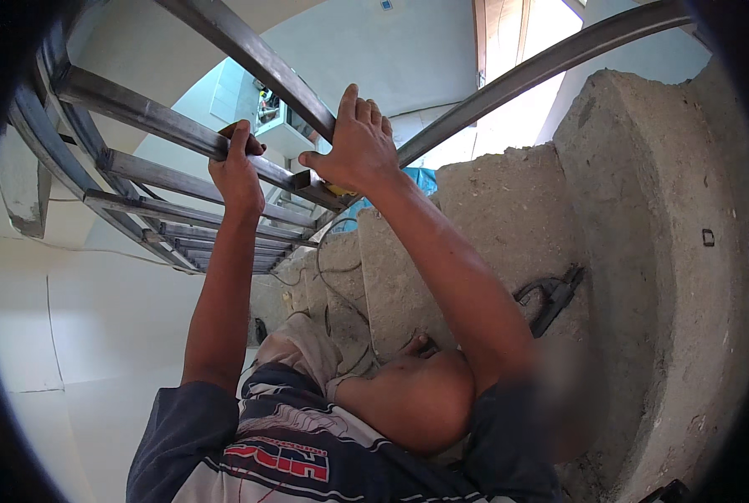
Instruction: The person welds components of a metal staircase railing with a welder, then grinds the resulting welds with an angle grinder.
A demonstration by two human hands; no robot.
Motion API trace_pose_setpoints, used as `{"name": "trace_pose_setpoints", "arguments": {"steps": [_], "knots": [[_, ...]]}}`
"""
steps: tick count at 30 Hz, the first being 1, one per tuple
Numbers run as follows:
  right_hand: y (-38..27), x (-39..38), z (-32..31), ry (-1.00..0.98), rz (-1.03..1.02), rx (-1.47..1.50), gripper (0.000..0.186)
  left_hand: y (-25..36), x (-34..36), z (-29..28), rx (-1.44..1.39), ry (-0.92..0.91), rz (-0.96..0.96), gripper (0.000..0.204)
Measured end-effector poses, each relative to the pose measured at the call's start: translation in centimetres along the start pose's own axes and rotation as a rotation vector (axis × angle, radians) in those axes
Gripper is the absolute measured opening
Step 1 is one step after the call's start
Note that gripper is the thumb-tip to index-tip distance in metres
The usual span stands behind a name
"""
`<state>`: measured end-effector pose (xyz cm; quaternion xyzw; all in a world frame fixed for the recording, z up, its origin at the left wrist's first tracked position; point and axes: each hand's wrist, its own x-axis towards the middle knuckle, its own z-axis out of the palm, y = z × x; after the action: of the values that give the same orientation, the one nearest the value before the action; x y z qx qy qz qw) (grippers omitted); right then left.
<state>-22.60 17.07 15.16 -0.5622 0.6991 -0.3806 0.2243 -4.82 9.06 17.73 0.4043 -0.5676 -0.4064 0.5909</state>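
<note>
My left hand (239, 172) is closed round a grey metal square tube (148, 113), one of the parallel bars of a metal railing (123, 201) that runs down beside the stairs. My right hand (359, 147) lies with its fingers stretched out and thumb apart against another metal tube (253, 59), near where that tube meets the long rail (525, 84). Just below the right palm shows the open end of a short square tube (306, 180). A small yellow thing (339, 191) sits beside it, partly hidden, and I cannot make out its kind.
Rough concrete steps (508, 201) descend ahead, bounded by a concrete wall (634, 184) on the right. On a step lies a black handled tool (555, 302). A dark cable (341, 293) loops over the lower steps near my bare foot (416, 344).
</note>
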Motion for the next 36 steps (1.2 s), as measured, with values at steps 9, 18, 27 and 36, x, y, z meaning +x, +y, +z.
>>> {"name": "trace_pose_setpoints", "arguments": {"steps": [9,18,27,36], "knots": [[0.9,0.5,0.4,0.085,-0.098,0.035,0.079,-0.2,0.2,-0.2,0.056,-0.01,0.021,0.011],[0.0,-1.7,-2.4,0.638,-0.103,0.618,0.03,-0.7,-0.8,-2.8,-0.019,-0.075,0.056,0.065],[-7.6,-20.3,-10.9,0.853,0.097,0.762,0.047,9.2,-9.2,0.7,-0.277,-1.122,0.259,0.054],[-28.8,-23.9,-17.2,1.227,0.258,0.44,0.053,25.3,-9.4,-2.2,-0.569,-1.753,0.009,0.069]]}}
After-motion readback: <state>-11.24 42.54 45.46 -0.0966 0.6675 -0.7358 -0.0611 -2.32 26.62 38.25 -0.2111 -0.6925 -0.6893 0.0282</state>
